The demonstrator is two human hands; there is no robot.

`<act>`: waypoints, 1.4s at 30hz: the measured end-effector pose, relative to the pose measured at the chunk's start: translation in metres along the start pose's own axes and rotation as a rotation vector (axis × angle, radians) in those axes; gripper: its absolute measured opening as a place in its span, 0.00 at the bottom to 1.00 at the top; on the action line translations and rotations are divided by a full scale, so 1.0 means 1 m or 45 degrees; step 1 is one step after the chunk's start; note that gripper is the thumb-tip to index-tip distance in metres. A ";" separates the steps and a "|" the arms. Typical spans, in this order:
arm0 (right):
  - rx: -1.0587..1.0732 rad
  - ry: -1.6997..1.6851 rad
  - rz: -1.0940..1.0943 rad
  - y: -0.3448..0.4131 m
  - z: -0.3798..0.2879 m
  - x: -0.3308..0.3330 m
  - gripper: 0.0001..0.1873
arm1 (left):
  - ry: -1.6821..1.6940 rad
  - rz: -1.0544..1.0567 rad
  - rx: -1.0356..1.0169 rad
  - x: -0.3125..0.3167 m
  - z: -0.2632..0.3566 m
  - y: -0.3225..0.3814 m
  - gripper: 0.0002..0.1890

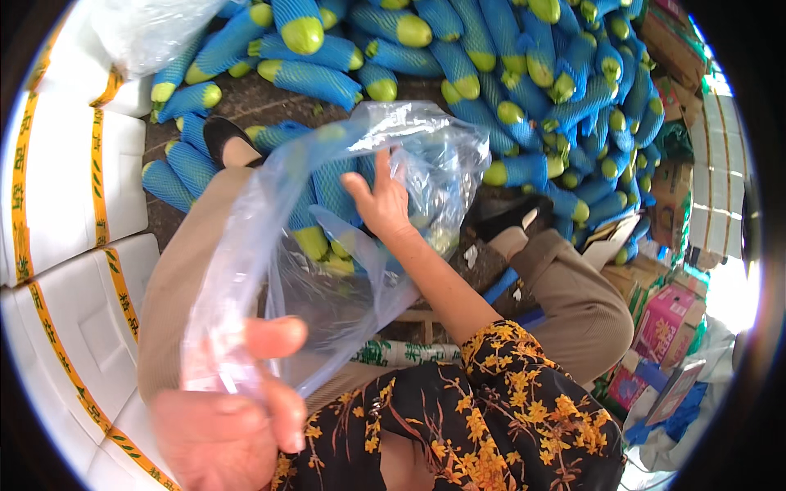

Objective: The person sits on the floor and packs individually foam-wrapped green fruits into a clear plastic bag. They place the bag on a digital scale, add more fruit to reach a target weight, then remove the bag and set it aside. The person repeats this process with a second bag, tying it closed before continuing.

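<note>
A large clear plastic bag stands with its mouth open between the person's legs. My left hand, close to the camera at the lower left, grips the near edge of the bag; it is somewhat blurred. My right hand reaches into the bag mouth with its index finger extended and its thumb apart, and holds nothing that can be seen. Beside it in the bag, long green vegetables in blue foam net sleeves lie side by side, seen partly through the film.
A big heap of net-sleeved green vegetables lies ahead and to the right. White foam boxes with yellow printed tape line the left. Cardboard boxes stand at the right. A clear plastic sheet or bag is at the upper left.
</note>
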State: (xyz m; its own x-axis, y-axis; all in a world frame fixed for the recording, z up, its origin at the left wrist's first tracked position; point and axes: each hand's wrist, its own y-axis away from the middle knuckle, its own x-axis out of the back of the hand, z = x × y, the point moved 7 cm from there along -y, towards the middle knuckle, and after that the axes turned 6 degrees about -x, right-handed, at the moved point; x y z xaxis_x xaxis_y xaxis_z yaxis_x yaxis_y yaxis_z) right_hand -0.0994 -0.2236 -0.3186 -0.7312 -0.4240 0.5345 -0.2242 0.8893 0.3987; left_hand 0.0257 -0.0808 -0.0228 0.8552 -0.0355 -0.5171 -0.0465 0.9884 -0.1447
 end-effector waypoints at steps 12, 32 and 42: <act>0.995 0.589 0.246 -0.023 -0.034 -0.068 0.27 | 0.096 0.160 -0.014 0.012 -0.013 -0.006 0.41; 1.158 0.960 -0.492 0.021 -0.015 -0.091 0.47 | -0.866 -0.421 0.145 -0.036 -0.026 -0.011 0.33; 0.355 -0.135 -0.590 -0.053 -0.164 0.100 0.15 | -1.151 -0.794 0.542 -0.040 -0.057 0.030 0.19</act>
State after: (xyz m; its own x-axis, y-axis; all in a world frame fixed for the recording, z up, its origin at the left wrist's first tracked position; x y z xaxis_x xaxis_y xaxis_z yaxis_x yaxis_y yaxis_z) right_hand -0.0551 -0.3411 -0.1644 -0.5732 -0.7749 0.2664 -0.6894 0.6318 0.3544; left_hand -0.0391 -0.0578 -0.0544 0.7321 -0.5817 0.3545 0.5388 0.8129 0.2212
